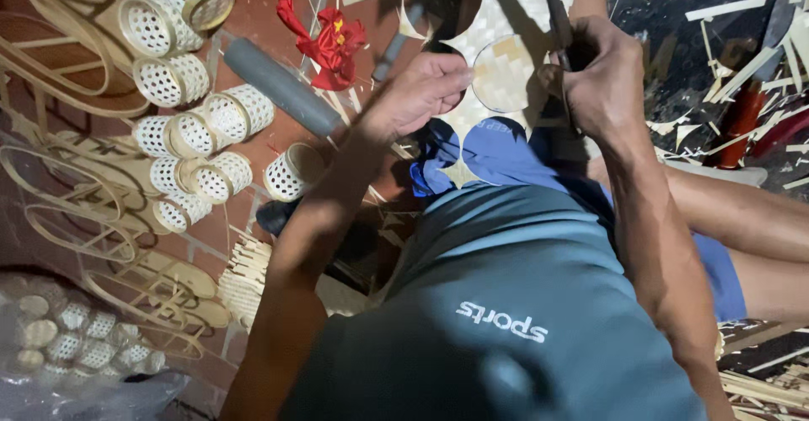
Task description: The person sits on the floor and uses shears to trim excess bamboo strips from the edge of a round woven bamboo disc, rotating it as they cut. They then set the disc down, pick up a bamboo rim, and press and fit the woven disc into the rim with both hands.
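Over the lap, on the woven bamboo sheet (514,0), I see both hands at work. My landmark is the round woven disc (503,74), pale, lying against that sheet just below a dark round hole cut in it. Left hand (421,92): fingers curled, pinching the disc's left edge between thumb and fingertips. Right hand (600,75): closed tight around a pair of scissors (556,16), the long dark blades running up and away from the disc's right edge; the handles are mostly hidden in the fist. I cannot tell whether the blades touch the disc.

Left of the disc, well apart, a grey cylinder (282,86) lies slanted on the reddish floor (244,16). Between cylinder and disc, a crumpled red cloth (330,42) with a yellow mark. Farther left of the disc, a cluster of small white openwork woven cylinders (194,134), several on their sides, touching one another. Beyond those, curved bamboo strips (50,58) lie in loops. Right of the disc, loose bamboo offcuts (742,42) are scattered over dark ground. Below the disc: blue shorts, grey-green shirt.
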Motion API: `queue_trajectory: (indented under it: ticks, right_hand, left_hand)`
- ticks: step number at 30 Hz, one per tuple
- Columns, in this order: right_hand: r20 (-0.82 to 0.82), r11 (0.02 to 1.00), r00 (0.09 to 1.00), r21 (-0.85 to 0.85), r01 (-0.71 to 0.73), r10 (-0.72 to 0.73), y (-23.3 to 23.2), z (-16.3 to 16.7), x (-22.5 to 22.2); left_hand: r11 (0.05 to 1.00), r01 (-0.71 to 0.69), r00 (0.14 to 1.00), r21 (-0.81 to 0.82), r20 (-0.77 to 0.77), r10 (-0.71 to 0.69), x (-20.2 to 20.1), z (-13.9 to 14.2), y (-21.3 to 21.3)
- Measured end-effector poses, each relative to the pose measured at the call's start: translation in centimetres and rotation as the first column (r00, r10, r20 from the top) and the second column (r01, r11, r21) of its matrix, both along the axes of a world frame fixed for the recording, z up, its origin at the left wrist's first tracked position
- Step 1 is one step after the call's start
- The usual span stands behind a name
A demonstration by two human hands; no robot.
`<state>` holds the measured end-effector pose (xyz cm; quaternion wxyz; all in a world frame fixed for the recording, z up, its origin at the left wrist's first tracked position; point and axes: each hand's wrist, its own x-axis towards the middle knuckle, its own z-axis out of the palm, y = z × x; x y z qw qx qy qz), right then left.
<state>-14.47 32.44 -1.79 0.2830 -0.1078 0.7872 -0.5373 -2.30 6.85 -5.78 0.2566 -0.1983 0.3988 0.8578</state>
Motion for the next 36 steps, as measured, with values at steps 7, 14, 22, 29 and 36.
queue_trajectory:
  ticks: [7, 14, 22, 29, 36]
  right_hand:
    - [-0.164, 0.986, 0.980, 0.137, -0.095, 0.117, 0.1, 0.9, 0.6]
    - [-0.453, 0.964, 0.864, 0.234, -0.122, 0.219, 0.9, 2.3, 1.5]
    - [0.024, 0.927, 0.967, -0.280, 0.251, -0.255, 3.7, 5.5, 1.7]
    - [0.263, 0.813, 0.919, -0.438, 0.384, -0.293, 6.1, 6.5, 2.7]
    - [0.140, 0.875, 0.923, -0.295, 0.383, -0.358, 9.3, 8.2, 2.7]
  left_hand:
    - [1.000, -0.026, 0.999, 0.003, -0.046, 0.026, 0.5, -0.9, 0.3]
    - [0.969, -0.015, 0.970, -0.245, -0.239, -0.046, 1.0, 0.7, 1.9]
    - [0.913, -0.063, 0.966, -0.403, -0.256, -0.046, 0.0, 5.3, 3.3]
    - [0.912, 0.035, 0.920, -0.410, -0.343, -0.190, -2.1, 7.5, 6.8]
    - [0.985, 0.096, 0.955, -0.146, -0.265, -0.133, -3.0, 8.0, 9.4]
